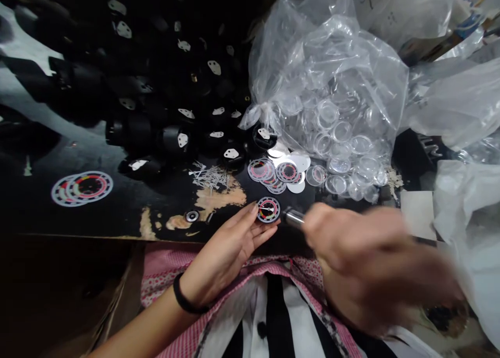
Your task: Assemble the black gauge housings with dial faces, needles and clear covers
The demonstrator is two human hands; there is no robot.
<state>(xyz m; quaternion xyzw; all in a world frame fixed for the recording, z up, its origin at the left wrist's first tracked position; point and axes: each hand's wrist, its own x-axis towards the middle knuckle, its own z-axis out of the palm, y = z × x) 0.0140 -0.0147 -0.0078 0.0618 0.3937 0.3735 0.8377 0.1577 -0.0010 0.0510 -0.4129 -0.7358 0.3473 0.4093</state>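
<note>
My left hand (242, 232) grips a small round gauge (268, 210) by its edge, thumb on one side and fingers underneath. The gauge's black dial carries red and yellow markings and a white pointer. Just right of it, apart from the dial, is the shiny cylindrical end of a metal tool (294, 217). My right hand (363, 248), smeared by motion, is closed around this tool, hiding the rest of it. Behind the gauge lie overlapping printed dial discs (262, 169). A pile of thin white pointers (211, 177) sits farther left.
Many black gauge housings (140, 129) with pale metal plates crowd the back left. A clear plastic bag (332, 66) spills round transparent covers (339, 165) at the back right. More dial discs (91, 186) lie left, near a small metal ring (191, 216).
</note>
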